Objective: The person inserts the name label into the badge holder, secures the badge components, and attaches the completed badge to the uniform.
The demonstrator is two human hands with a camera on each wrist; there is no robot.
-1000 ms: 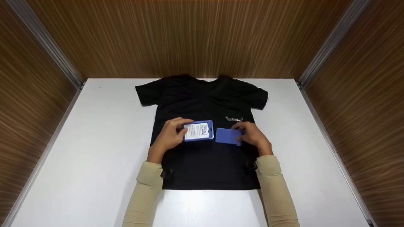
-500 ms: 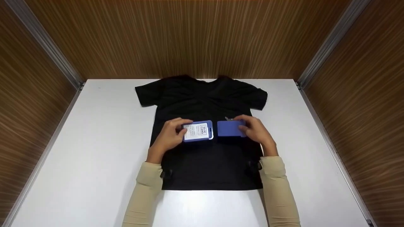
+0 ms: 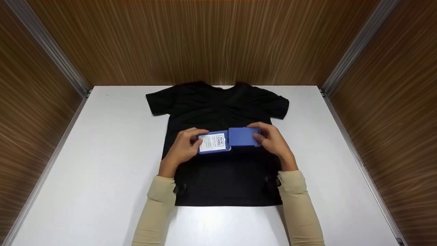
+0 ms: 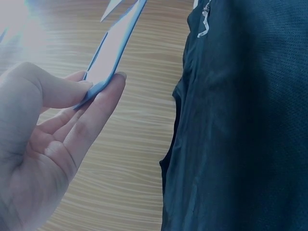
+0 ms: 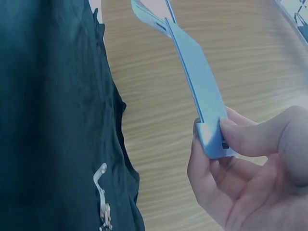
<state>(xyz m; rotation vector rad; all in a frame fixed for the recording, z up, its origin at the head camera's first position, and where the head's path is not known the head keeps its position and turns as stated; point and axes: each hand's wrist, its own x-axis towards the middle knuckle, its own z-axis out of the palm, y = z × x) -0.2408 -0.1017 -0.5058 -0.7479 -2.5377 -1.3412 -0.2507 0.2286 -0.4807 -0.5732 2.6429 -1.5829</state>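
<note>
Since the earlier frames, the right hand [image 3: 273, 145] has carried the plain blue cover [image 3: 243, 136] leftward and slightly up, so its left edge now meets and slightly overlaps the right edge of the badge holder [image 3: 214, 142]; a second ago the two pieces lay apart with a strip of black cloth showing between them. Meanwhile the left hand [image 3: 182, 147] has stayed where it was.

That left hand grips the badge holder by its left end, thumb on top and fingers [image 4: 96, 113] curled beneath, as the left wrist view shows. A white card with dark print sits in the holder, facing up. On the other side, the right hand pinches the cover at its right end, thumb [image 5: 260, 134] pressed on the upper face and fingers below. From the right wrist view the cover [image 5: 199, 91] runs away from the hand toward the holder's edge [image 5: 147, 17]. Both pieces are held just above the chest area of a black T-shirt [image 3: 218, 106], which lies spread flat on the white counter [image 3: 102, 164], collar toward the far wall, sleeves out to either side.

A small metal clip [image 5: 102, 195] lies on the shirt near the right hand; in the head view that hand hides it. Beige sleeves [image 3: 155, 208] cover both forearms. Wood-grain panels [image 3: 205, 41] enclose the counter on three sides.
</note>
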